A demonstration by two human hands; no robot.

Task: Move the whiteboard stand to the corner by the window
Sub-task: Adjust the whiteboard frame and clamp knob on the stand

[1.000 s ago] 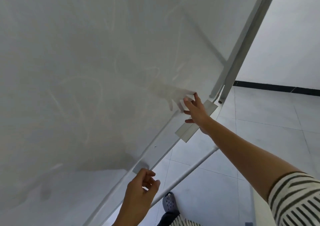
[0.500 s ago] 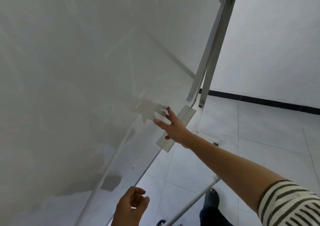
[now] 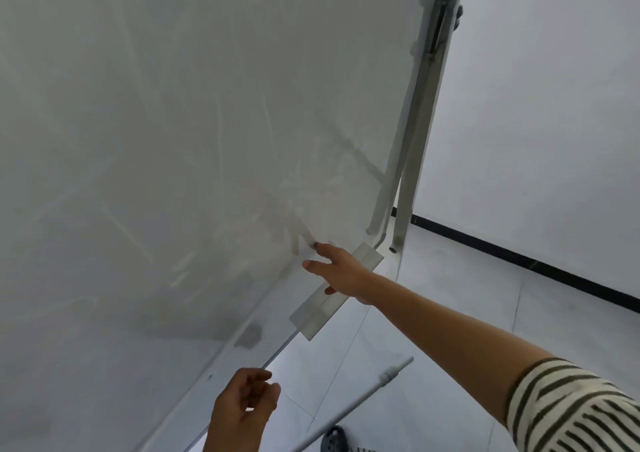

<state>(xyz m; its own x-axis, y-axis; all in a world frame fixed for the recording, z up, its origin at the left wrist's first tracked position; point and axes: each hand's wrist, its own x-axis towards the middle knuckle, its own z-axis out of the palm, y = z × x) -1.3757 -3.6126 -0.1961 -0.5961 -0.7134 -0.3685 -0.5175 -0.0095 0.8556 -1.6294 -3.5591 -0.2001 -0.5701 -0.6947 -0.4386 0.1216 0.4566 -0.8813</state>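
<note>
The whiteboard stand's large white board (image 3: 180, 146) fills the left and centre of the head view, tilted over me. Its grey upright posts (image 3: 414, 160) run down the right side to the floor. A short metal tray (image 3: 325, 307) sits on the board's lower edge. My right hand (image 3: 341, 271) reaches forward, fingers spread flat on the board just above that tray, palm over the tray. My left hand (image 3: 244, 406) is low at the bottom edge, with its fingers curled at the frame's rim.
A white crossbar tube (image 3: 363, 396) of the stand runs low over the grey tiled floor (image 3: 450, 313). My foot in a dark perforated clog (image 3: 334, 439) is beside it. A white wall with a black baseboard (image 3: 519, 261) stands to the right.
The board has swung more upright and its posts have shifted right in view. My right hand has stayed on the tray area and my left hand has stayed at the lower edge.
</note>
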